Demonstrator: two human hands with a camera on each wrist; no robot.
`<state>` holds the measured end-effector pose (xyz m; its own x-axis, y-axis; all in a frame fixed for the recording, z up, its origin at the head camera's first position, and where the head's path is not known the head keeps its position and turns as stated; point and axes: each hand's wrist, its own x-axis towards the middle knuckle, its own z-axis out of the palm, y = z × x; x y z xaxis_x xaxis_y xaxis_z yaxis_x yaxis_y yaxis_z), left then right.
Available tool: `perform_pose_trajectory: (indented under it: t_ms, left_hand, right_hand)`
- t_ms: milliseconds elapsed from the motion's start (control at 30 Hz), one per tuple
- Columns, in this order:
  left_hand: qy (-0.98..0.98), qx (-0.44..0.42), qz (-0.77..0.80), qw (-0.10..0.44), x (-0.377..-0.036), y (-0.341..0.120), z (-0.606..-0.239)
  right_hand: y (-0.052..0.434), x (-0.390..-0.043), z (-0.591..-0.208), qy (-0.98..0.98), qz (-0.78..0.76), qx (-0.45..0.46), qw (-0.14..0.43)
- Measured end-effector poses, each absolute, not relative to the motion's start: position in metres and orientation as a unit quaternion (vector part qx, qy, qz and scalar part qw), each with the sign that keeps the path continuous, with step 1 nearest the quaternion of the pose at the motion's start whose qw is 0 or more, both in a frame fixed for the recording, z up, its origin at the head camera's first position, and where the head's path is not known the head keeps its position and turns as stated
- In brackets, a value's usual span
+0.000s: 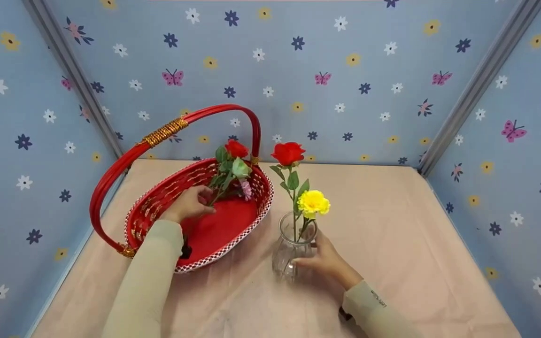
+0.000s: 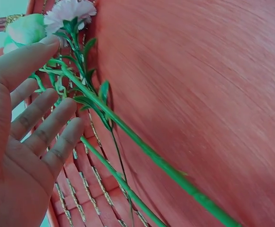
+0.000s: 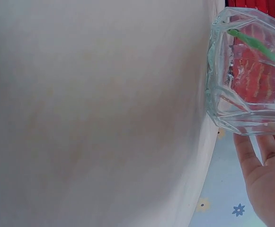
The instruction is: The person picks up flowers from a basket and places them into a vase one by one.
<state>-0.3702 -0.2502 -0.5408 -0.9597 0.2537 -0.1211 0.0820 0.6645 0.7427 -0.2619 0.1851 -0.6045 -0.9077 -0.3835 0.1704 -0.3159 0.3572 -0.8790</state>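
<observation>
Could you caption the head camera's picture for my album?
Left hand reaching for flowers in a red handled basket, right hand holding a glass vase with a red rose and yellow flower.

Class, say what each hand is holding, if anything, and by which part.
The right hand holds the vase by the side of its glass body. The left hand holds nothing, open near the flower stems.

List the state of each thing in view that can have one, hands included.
Basket: upright, handle raised, flowers inside
Glass vase: upright, two flowers in it
Vase's red rose: open, higher than the yellow flower
Yellow flower: open
Basket's red rose: open
Pale green flower: mostly closed
Pink flower: open
Left hand: inside basket, fingers extended
Right hand: gripping vase
</observation>
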Motion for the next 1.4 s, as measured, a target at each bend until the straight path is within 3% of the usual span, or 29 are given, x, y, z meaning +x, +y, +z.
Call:
perform_pose_trajectory:
  t_ms: [533,1400]
  left_hand:
    - [0.912,0.1,0.375,0.134,-0.364,-0.263,-0.554]
    - [0.928,0.124,0.342,0.082,-0.367,-0.264,-0.557]
  right_hand:
    - [0.184,-0.262,-0.605,0.819,-0.536,-0.2,0.029]
    - [0.184,-0.263,-0.607,0.82,-0.532,-0.21,0.019]
